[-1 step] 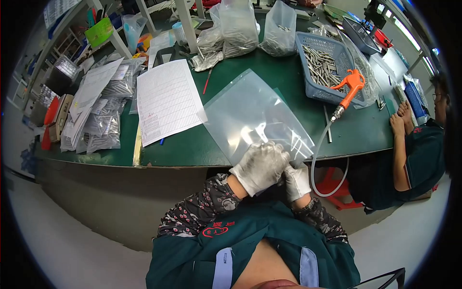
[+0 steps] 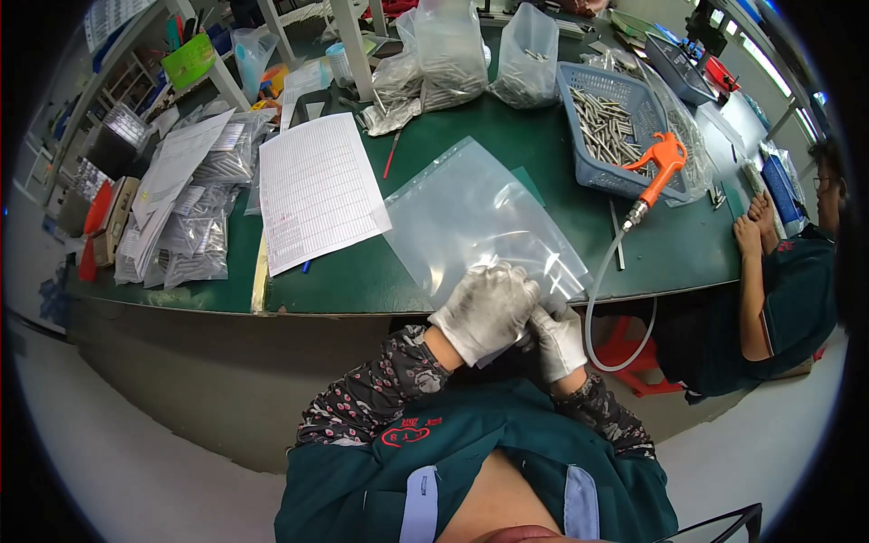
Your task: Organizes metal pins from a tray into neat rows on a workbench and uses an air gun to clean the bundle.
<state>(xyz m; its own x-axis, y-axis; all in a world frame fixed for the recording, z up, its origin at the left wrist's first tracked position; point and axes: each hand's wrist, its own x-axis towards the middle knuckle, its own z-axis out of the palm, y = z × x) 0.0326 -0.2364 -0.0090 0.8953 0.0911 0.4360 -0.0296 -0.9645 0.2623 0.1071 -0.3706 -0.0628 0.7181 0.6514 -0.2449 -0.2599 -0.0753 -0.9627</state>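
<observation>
A clear plastic bag (image 2: 475,199) lies over the near middle of the green table, its near end reaching my hands at the table edge. My left hand (image 2: 484,312), in a greyish-white glove, is closed with the bag's near part bunched under it. Just right of it, my right hand (image 2: 558,342), also gloved, pinches the bag's near edge close to the left fingers. The fingertips of both hands are partly hidden. Left of the bag, touching its corner, is a white printed sheet with a table grid (image 2: 321,195).
A blue basket of metal pins (image 2: 611,181) stands at the right, with an orange air gun (image 2: 665,163) on its rim and its hose hanging down. Bagged metal parts (image 2: 195,235) are piled at left. Filled bags (image 2: 448,63) stand behind. A co-worker (image 2: 769,281) sits at right.
The bag's far corner has slid slightly toward me, and its surface has buckled a little. My hands have shifted very slightly.
</observation>
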